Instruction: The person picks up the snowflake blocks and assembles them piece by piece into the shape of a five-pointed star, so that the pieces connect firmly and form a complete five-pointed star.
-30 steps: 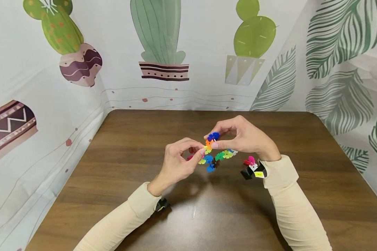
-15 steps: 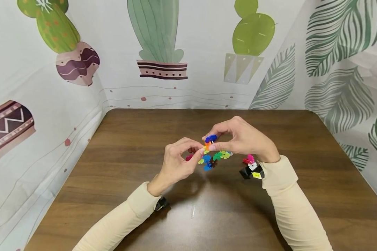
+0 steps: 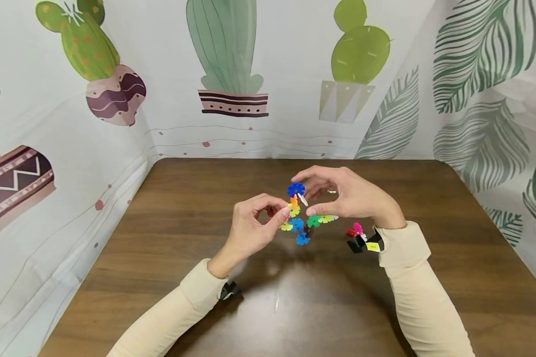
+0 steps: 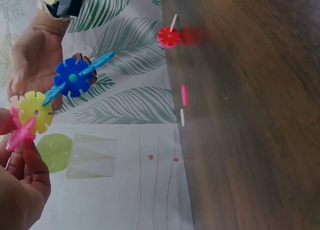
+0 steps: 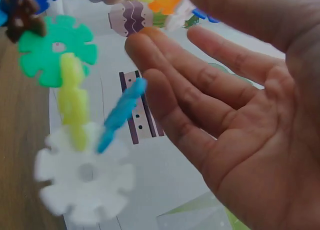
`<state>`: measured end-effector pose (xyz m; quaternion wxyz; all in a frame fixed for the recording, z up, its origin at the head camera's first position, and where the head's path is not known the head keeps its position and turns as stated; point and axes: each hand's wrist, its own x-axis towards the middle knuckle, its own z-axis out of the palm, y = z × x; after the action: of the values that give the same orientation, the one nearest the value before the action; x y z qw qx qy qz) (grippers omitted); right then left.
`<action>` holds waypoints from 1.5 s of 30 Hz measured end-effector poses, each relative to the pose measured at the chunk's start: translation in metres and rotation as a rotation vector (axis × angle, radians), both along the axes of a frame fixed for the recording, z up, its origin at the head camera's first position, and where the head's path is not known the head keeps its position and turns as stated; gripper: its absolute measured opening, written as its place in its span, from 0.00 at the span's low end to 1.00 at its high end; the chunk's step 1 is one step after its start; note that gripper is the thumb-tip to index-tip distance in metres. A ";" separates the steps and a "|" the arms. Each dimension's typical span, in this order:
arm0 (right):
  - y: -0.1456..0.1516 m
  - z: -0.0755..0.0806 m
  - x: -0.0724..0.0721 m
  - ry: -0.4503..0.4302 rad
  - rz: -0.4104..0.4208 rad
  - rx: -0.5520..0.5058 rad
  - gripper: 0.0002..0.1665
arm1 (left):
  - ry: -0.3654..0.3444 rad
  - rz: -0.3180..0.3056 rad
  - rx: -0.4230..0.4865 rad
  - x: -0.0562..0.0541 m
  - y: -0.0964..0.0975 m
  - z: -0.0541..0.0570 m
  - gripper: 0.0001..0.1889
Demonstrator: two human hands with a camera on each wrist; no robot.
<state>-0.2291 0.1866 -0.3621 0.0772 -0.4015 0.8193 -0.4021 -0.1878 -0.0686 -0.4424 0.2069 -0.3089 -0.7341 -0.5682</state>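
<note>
A chain of interlocking notched plastic discs hangs above the table, its pieces joined at several angles. My left hand [image 3: 254, 230] pinches it between thumb and fingers near a yellow disc [image 4: 36, 111] and a pink disc [image 4: 22, 135]. At the top of the chain is a dark blue disc [image 3: 296, 189], with an orange disc and a white one just under it. My right hand [image 3: 359, 194] is held beside the chain, fingers spread apart and holding nothing. Close to that palm hang a green disc [image 5: 58, 51] and a white disc [image 5: 85, 175], partly blurred.
Loose discs lie on the brown wooden table [image 3: 169, 218]: a pink disc [image 3: 357, 228] by my right wrist, and a red disc [image 4: 168, 37] and a small white disc [image 4: 182, 117] in the left wrist view. Behind the table hangs a cactus-print cloth [image 3: 295, 99].
My right thumb and fingers have let go of the chain near the blue and orange discs and spread apart. That hand has shifted slightly right. The left hand keeps its pinch.
</note>
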 end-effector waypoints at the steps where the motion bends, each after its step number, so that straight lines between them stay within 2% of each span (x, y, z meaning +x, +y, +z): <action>1: 0.001 0.000 0.001 0.004 -0.007 -0.001 0.35 | -0.011 -0.005 -0.006 0.000 0.000 -0.001 0.02; 8: 0.000 -0.001 0.001 0.015 -0.014 -0.025 0.32 | -0.084 -0.011 -0.115 -0.002 -0.002 -0.005 0.03; 12: -0.001 -0.001 0.000 0.017 0.001 -0.032 0.30 | -0.079 0.000 -0.135 -0.004 -0.006 -0.003 0.08; 15: -0.002 0.000 0.000 0.026 0.018 -0.029 0.30 | -0.022 0.027 -0.114 -0.003 -0.007 0.003 0.16; 19: -0.005 -0.001 0.001 0.028 0.044 -0.010 0.29 | 0.099 0.043 -0.131 -0.001 -0.006 0.012 0.26; 23: -0.007 -0.002 0.002 0.041 0.064 0.007 0.29 | 0.157 0.006 -0.159 0.001 -0.004 0.015 0.24; 27: -0.007 -0.003 0.004 0.035 0.061 0.020 0.28 | 0.136 -0.012 -0.172 0.002 -0.003 0.013 0.19; 34: -0.008 -0.003 0.002 0.050 0.069 0.027 0.29 | 0.104 -0.003 -0.179 0.002 -0.003 0.012 0.17; 41: -0.007 -0.001 0.002 0.040 0.023 -0.005 0.31 | -0.041 -0.064 -0.098 0.002 -0.001 0.011 0.11; 45: -0.006 0.001 0.002 0.002 -0.023 -0.009 0.30 | -0.075 -0.081 -0.070 0.001 0.000 0.010 0.10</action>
<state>-0.2272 0.1803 -0.3614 0.0699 -0.3926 0.8222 -0.4061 -0.1868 -0.0688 -0.4327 0.1453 -0.3238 -0.7478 -0.5611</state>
